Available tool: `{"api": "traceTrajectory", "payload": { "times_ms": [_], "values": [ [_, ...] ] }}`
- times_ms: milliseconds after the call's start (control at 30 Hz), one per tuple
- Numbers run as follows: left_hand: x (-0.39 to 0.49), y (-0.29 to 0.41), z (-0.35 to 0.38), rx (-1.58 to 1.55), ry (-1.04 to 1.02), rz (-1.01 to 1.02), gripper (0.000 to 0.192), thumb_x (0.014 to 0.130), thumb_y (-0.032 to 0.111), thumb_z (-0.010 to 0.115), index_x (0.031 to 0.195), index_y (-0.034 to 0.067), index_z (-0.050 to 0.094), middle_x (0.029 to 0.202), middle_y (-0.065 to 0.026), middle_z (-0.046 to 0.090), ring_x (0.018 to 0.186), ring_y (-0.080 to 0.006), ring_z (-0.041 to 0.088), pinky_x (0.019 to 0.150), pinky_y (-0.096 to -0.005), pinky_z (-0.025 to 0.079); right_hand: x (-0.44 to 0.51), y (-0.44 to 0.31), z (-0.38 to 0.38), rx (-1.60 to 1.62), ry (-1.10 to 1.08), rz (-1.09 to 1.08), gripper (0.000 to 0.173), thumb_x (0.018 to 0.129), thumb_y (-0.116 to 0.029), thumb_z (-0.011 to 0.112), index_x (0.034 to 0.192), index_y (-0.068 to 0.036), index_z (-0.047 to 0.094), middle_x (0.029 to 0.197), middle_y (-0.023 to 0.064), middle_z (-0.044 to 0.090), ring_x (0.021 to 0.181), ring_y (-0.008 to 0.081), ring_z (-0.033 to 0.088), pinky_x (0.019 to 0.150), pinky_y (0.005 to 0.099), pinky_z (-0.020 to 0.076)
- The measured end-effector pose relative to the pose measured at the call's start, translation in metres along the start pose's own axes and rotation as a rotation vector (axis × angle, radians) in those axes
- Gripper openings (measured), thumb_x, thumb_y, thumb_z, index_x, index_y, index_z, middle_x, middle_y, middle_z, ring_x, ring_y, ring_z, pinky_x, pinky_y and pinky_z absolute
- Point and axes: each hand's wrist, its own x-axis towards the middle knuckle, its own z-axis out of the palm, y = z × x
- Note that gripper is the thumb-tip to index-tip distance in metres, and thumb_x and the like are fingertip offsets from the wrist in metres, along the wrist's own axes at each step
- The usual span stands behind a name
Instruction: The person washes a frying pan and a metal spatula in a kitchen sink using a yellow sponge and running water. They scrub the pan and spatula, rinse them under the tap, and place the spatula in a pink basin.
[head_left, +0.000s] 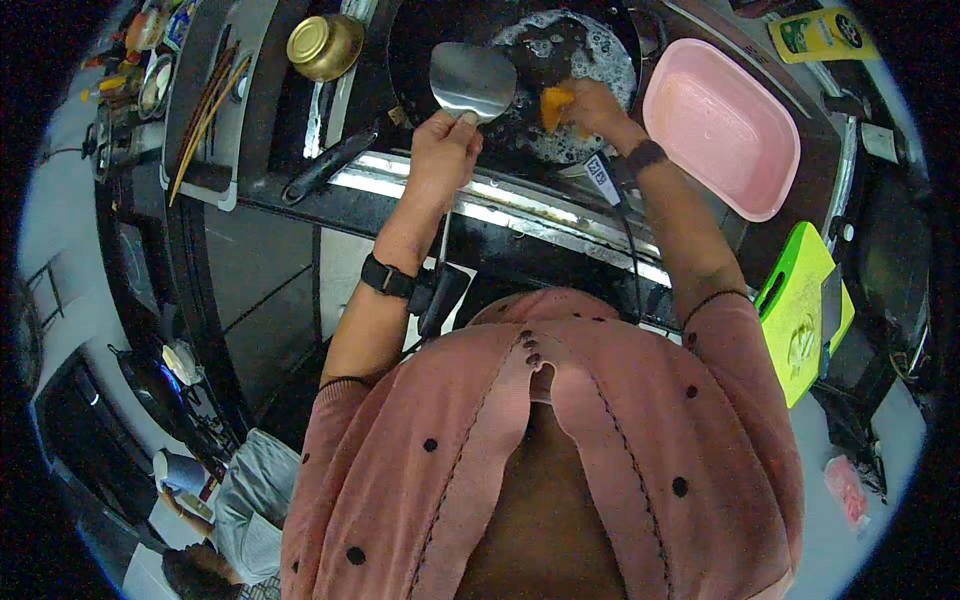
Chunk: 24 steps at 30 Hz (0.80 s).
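Observation:
My left hand (448, 150) grips a metal spatula (473, 81) near its wide steel blade, which is held up over a large dark wok (420, 45); the handle runs down along my forearm. In my right hand (596, 112) is an orange-yellow sponge or cloth (556, 109), low over the wok's right side. White suds (607, 45) lie in the wok around that hand. A black handle (330, 165) sticks out to the wok's lower left.
Right of the wok stands a pink plastic basin (720, 127), with a yellow bottle (821, 36) beyond. A green cutting board (799, 322) with a knife is at right. A brass pot (324, 49) and a tray with chopsticks (206, 124) stand left. Another person (251, 502) is at lower left.

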Motion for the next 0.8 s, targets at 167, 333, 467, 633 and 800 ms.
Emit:
{"api": "traceTrajectory", "payload": {
  "times_ms": [167,333,467,633,800],
  "values": [
    [0.011,0.003,0.003,0.043,-0.053,-0.055,0.016,0.092,0.018,0.053,0.079,0.007,0.054,0.064,0.0007,0.051,0.047,-0.0059,0.041,0.040,-0.0219,0.028,-0.041,-0.039,-0.052,0.390,0.329,-0.238,0.036,0.081,-0.023,0.065,0.113,-0.007,0.059,0.112,0.0141,0.059,0.098,0.0318,0.060,0.085,0.0371,0.0478],
    [0.012,-0.001,0.031,0.011,-0.017,0.009,0.008,0.090,0.012,0.053,0.091,0.006,0.058,0.073,0.0003,0.053,0.056,-0.0072,0.045,0.047,-0.0220,0.033,-0.052,-0.112,-0.040,0.245,0.570,-0.415,0.038,0.084,-0.029,0.059,0.118,-0.013,0.060,0.125,0.0139,0.049,0.110,0.0339,0.051,0.098,0.0433,0.0383],
    [0.008,-0.001,0.032,0.088,-0.116,-0.031,0.010,0.090,0.012,0.052,0.082,0.007,0.055,0.067,0.0002,0.051,0.054,-0.0074,0.043,0.045,-0.0223,0.032,-0.024,-0.104,-0.047,0.415,0.521,-0.263,0.035,0.088,-0.031,0.049,0.117,-0.015,0.060,0.123,0.0145,0.052,0.111,0.0337,0.051,0.096,0.0422,0.0404],
    [0.008,-0.003,0.039,0.082,-0.149,0.004,0.017,0.090,0.010,0.054,0.074,0.009,0.048,0.060,-0.0009,0.047,0.045,-0.0071,0.038,0.038,-0.0229,0.026,-0.023,-0.087,-0.052,0.317,0.474,-0.292,0.037,0.094,-0.030,0.045,0.122,-0.008,0.055,0.126,0.0149,0.052,0.115,0.0326,0.049,0.100,0.0358,0.0374],
    [0.007,-0.001,0.039,0.036,-0.133,0.093,0.015,0.091,0.010,0.052,0.077,0.007,0.051,0.061,0.0000,0.046,0.044,-0.0073,0.035,0.038,-0.0237,0.024,-0.024,-0.092,-0.044,0.164,0.751,-0.438,0.032,0.090,-0.025,0.046,0.113,-0.008,0.059,0.115,0.0137,0.058,0.109,0.0311,0.053,0.092,0.0399,0.0439]
  ]
}}
